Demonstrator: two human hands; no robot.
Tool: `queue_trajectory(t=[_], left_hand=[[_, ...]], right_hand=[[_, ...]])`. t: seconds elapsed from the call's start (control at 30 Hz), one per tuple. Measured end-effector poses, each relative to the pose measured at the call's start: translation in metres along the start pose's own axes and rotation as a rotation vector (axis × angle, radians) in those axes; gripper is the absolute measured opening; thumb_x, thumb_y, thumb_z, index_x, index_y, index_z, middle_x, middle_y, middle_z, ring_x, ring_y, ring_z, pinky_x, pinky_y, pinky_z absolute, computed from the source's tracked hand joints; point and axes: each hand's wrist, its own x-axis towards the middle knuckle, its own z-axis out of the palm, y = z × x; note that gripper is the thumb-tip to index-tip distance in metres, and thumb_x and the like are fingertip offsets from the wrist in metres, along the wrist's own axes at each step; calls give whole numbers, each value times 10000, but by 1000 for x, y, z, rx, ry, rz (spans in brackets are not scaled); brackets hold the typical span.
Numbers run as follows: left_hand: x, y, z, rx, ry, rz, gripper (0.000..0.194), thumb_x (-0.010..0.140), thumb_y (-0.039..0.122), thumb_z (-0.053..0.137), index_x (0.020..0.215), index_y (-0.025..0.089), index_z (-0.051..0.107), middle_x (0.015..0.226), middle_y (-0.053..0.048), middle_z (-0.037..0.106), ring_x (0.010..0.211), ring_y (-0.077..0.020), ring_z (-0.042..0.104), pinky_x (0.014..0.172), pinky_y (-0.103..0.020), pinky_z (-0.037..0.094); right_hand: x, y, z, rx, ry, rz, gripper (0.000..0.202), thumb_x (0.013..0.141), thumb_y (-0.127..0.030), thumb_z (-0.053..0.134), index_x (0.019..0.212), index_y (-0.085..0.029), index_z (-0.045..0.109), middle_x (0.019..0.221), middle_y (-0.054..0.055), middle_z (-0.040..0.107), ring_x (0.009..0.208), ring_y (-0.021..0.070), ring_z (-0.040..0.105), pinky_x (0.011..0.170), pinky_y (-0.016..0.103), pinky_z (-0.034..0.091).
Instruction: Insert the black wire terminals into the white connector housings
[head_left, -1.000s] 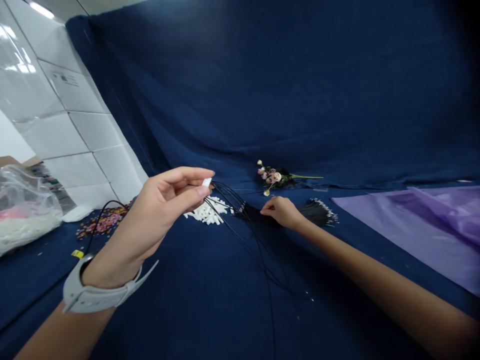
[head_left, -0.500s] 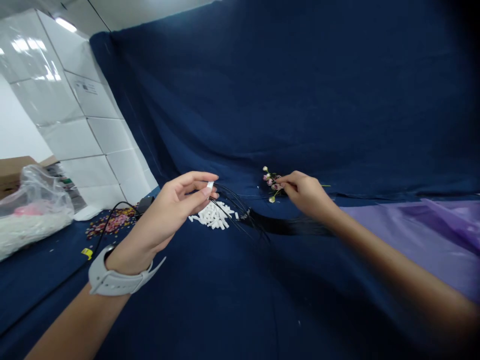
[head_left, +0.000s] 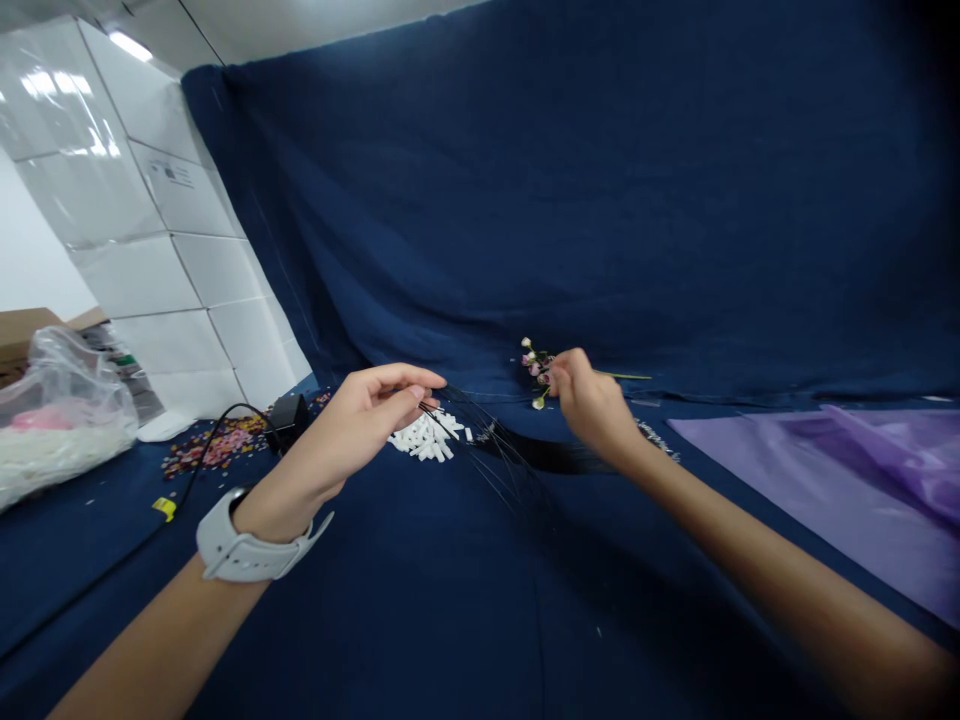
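Thin black strands (head_left: 504,452) fan out to the right from the pinched fingers of my left hand (head_left: 367,415), which has a light watch strap at its wrist. Just beyond those fingers is a pile of short white pieces (head_left: 429,437). My right hand (head_left: 592,405) is closed by a small sprig of pink and cream flowers (head_left: 534,368); whether it holds the sprig or something small is hidden. A flat black bundle (head_left: 551,455) lies on the dark blue cloth between the hands, partly behind my right wrist.
Pink and yellow bits (head_left: 217,447) lie at the left beside a black box (head_left: 288,418) and cable. A clear plastic bag (head_left: 64,430) sits farther left, before stacked white boxes (head_left: 150,270). Purple sheets (head_left: 795,470) cover the right side. Dark blue fabric (head_left: 570,180) hangs behind.
The white piece seen between my left fingertips is no longer visible there. My right hand has moved slightly left and down, and its fingers are curled more tightly.
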Motion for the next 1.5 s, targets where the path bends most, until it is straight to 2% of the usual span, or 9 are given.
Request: queue_trajectory(t=[0.1,0.2,0.4,0.57,0.7,0.93,1.17,1.3,1.5], left_hand=[[0,-2,3,-12,-14,-11,183,812,315,655,932,200,731,868,-58,700,876,-160,638,806,-284,504],[-4,1,5,4,-36,-7,263,772,353,707,987,203,725,816,-40,696,778,-143,620,700,-248,485],[-17,12,8,54,-37,196,186,742,312,753,890,202,736,831,4,667,691,-83,592,591,-172,455],[-24,16,7,18,-63,266,72,798,271,707,824,210,737,882,23,671,756,-54,616,624,-123,469],[-26,18,7,59,-64,283,89,826,267,677,852,210,740,886,23,665,761,-48,606,621,-116,466],[-27,19,9,123,-46,302,118,852,271,641,821,197,728,828,23,641,737,-57,580,625,-142,466],[-32,18,17,158,-64,308,137,872,282,615,834,198,717,848,22,624,758,-66,566,638,-159,461],[-36,19,19,121,-93,278,142,868,302,624,887,202,723,891,15,634,805,-76,578,686,-167,469],[-36,24,8,73,-186,150,198,876,304,617,1049,263,703,1020,29,680,919,-96,616,808,-191,458]], right_hand=[[6,-27,-29,81,79,-118,237,961,-335,442,1022,-127,538,758,-14,581,591,78,533,604,252,483],[2,-58,-53,153,44,-284,136,955,-275,436,956,-160,509,707,-28,594,551,67,534,547,207,447],[-16,-97,-81,201,-28,-477,135,952,-271,430,860,-205,503,721,-13,614,635,85,608,505,186,425],[-21,-103,-89,183,1,-501,112,937,-258,464,851,-204,511,710,-17,613,615,81,610,486,179,421],[-21,-105,-88,160,1,-491,103,930,-261,481,867,-193,524,659,-31,605,525,63,567,428,173,388],[-21,-107,-91,116,0,-504,80,914,-214,499,872,-175,554,672,-15,631,548,66,568,434,168,387],[-33,-117,-91,-17,76,-641,63,906,-205,537,965,-193,555,725,-38,611,544,44,525,477,191,353],[-41,-122,-92,-195,154,-722,81,895,-158,529,954,-201,565,887,-2,662,663,101,596,463,264,280],[-37,-121,-101,-168,151,-674,66,921,-210,491,887,-194,545,746,-42,599,530,49,479,480,199,351]])
